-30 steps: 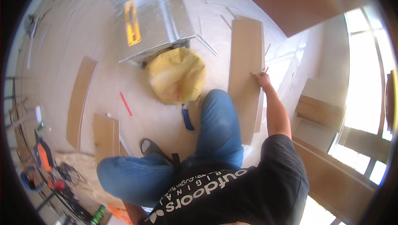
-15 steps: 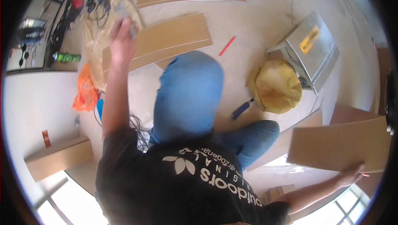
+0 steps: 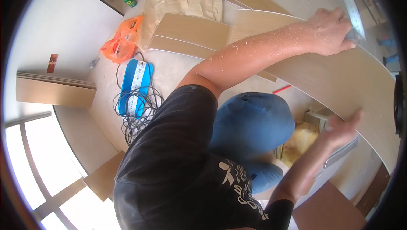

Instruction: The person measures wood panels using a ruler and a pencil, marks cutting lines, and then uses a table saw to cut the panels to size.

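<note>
- Over left, a blue plastic tool with a ruled strip point(image 3: 128, 79) sits clear of the work.
- Now the long tan wooden board point(image 3: 322, 73), stretching across the right.
- Left hand point(image 3: 330, 31), over it: fingers wrapped round a silver metal ruler's point(image 3: 352, 9) end, leaving the blade free.
- Right hand point(image 3: 342, 129), at the near edge, probably steadying; too blurred to tell whether those fingers grip.

I see a black tee point(image 3: 169, 166), white print point(image 3: 243, 192) at its four o'clock, blue jeans point(image 3: 254, 122), pale flecks point(image 3: 265, 39) along the left forearm point(image 3: 292, 42).
</note>
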A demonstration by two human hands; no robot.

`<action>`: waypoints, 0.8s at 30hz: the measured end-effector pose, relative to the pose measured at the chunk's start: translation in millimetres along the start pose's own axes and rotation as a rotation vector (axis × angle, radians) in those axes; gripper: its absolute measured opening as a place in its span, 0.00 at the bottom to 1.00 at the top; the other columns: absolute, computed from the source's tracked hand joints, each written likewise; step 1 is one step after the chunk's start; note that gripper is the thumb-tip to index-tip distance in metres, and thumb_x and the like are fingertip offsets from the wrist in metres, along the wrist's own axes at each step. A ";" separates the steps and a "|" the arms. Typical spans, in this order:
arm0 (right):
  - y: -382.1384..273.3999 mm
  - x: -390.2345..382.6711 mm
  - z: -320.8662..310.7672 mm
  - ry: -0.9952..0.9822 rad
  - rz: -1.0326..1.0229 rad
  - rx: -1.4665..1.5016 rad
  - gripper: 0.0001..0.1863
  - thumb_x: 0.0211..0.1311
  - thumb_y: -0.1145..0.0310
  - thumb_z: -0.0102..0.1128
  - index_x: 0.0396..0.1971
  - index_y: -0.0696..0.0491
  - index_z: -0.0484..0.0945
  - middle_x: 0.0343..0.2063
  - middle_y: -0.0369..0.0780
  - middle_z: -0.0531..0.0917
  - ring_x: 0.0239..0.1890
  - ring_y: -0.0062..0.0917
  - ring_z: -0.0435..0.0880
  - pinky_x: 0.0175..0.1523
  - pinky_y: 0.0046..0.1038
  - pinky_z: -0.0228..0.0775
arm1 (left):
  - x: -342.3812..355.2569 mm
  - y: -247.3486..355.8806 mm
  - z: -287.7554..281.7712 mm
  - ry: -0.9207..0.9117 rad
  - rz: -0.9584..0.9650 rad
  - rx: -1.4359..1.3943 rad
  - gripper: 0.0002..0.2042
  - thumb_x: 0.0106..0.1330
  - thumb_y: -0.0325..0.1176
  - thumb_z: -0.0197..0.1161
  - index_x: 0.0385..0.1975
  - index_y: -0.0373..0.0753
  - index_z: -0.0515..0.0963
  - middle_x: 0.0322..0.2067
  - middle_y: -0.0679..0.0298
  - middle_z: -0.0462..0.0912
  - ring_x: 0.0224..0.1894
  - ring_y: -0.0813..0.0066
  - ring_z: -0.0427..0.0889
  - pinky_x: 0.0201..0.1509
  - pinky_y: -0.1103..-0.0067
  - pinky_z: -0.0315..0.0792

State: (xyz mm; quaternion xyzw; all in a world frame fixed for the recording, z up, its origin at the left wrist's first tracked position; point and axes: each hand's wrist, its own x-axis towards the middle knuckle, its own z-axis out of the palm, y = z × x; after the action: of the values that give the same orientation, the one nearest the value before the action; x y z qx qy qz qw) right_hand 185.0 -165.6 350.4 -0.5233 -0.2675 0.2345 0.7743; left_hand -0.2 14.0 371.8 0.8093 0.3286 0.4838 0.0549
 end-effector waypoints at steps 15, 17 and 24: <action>238.4 70.9 -69.1 0.086 0.543 0.077 0.21 0.76 0.73 0.57 0.66 0.58 0.71 0.51 0.43 0.84 0.49 0.33 0.86 0.52 0.38 0.84 | -154.1 -242.9 10.4 -0.688 -0.388 0.194 0.20 0.76 0.53 0.61 0.53 0.42 0.77 0.35 0.47 0.87 0.40 0.41 0.86 0.44 0.56 0.79; 262.4 49.4 -60.7 0.044 0.652 -0.061 0.19 0.74 0.73 0.58 0.61 0.60 0.76 0.49 0.43 0.85 0.47 0.28 0.85 0.48 0.32 0.83 | -170.9 -268.6 19.2 -0.764 -0.407 0.172 0.18 0.76 0.50 0.62 0.53 0.43 0.76 0.35 0.46 0.86 0.40 0.40 0.85 0.43 0.56 0.78; 312.7 44.6 -58.6 -0.203 0.831 -0.477 0.15 0.66 0.73 0.59 0.48 0.62 0.87 0.36 0.38 0.87 0.37 0.22 0.83 0.45 0.26 0.78 | -223.5 -350.8 44.8 -0.929 -0.428 0.224 0.22 0.77 0.55 0.58 0.59 0.45 0.72 0.37 0.46 0.88 0.42 0.39 0.86 0.46 0.53 0.78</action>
State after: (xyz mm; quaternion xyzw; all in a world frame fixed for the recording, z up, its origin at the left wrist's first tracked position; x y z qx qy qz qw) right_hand 231.0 -70.0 47.2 -0.7231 -0.1563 0.5057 0.4438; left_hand -202.1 166.5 38.5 0.8543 0.4771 0.0136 0.2057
